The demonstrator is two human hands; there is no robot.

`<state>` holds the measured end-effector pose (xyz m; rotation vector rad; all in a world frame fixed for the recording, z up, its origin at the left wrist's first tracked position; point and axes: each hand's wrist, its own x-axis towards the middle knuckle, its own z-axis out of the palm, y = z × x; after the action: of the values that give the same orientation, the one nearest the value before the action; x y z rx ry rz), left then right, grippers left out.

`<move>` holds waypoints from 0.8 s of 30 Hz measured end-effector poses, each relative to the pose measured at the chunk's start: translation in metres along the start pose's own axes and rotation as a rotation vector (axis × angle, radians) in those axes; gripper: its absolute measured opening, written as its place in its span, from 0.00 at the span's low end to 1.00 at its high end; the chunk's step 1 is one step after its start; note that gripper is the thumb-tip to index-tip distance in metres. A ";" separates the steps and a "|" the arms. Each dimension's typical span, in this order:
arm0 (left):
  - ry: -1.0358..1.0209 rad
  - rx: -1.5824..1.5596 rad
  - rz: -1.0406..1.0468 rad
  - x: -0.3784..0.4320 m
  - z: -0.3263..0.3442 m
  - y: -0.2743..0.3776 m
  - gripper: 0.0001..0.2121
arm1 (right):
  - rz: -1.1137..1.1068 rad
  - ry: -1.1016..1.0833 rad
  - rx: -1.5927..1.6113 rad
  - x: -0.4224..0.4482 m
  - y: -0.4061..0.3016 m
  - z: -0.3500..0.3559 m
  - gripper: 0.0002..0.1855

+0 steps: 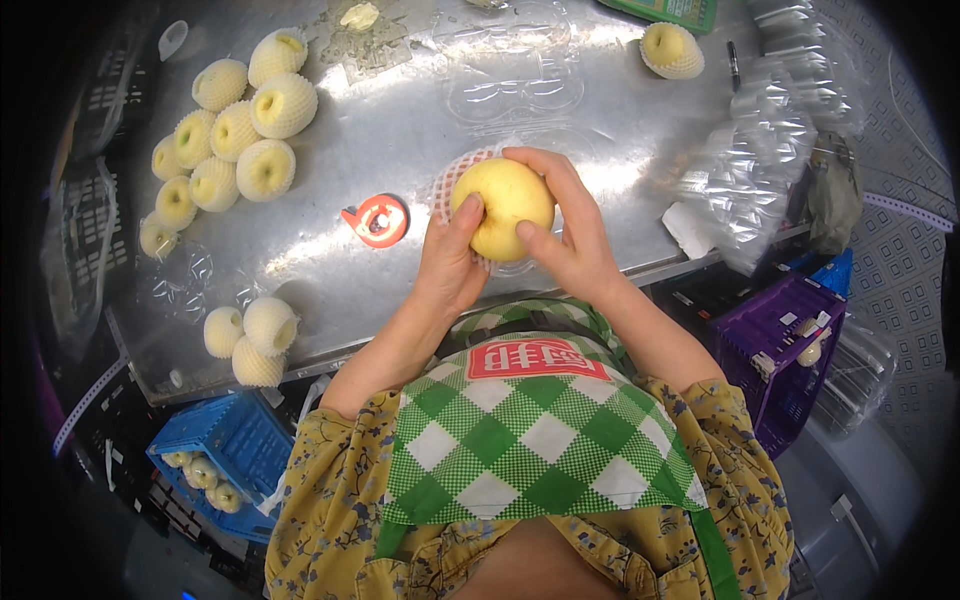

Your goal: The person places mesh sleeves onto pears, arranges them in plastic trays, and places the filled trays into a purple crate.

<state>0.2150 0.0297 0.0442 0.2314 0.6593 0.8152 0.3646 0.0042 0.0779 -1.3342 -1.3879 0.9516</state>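
Between my two hands is a yellow apple, its stem hollow turned to the left. My left hand grips its left side, thumb beside the hollow, with a white foam net spread behind the fruit and over the fingers. My right hand curls around the right side, its thumb on the lower face and its index finger along the top. Just left of my hands, a red roll of tape lies on the metal table. Beyond the apple rests a clear plastic clamshell tray.
Several net-wrapped apples cluster at the left, three more near the front edge. One wrapped apple sits far right by a green scale. Stacked clear trays line the right end. A blue crate and purple crate stand below.
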 end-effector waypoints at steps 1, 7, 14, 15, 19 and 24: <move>0.016 -0.001 -0.012 0.000 0.001 0.000 0.23 | 0.016 0.005 0.020 -0.001 0.002 0.001 0.29; 0.081 -0.022 -0.067 -0.001 0.006 0.001 0.19 | 0.088 0.020 0.064 -0.005 0.009 0.003 0.28; -0.107 0.066 -0.276 -0.005 -0.004 0.012 0.26 | -0.232 -0.139 -0.381 -0.003 -0.003 -0.012 0.29; -0.155 0.112 -0.334 -0.007 -0.004 0.015 0.27 | -0.302 -0.224 -0.484 -0.002 -0.008 -0.018 0.29; -0.286 0.109 -0.284 -0.023 -0.008 0.008 0.38 | 0.264 0.075 0.192 -0.019 0.028 -0.032 0.24; -0.294 -0.043 -0.515 -0.028 -0.016 0.010 0.41 | 0.988 -0.080 1.093 -0.041 0.024 0.004 0.23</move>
<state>0.1848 0.0149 0.0494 0.1285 0.3956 0.2915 0.3647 -0.0338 0.0489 -1.0186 0.0058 2.0117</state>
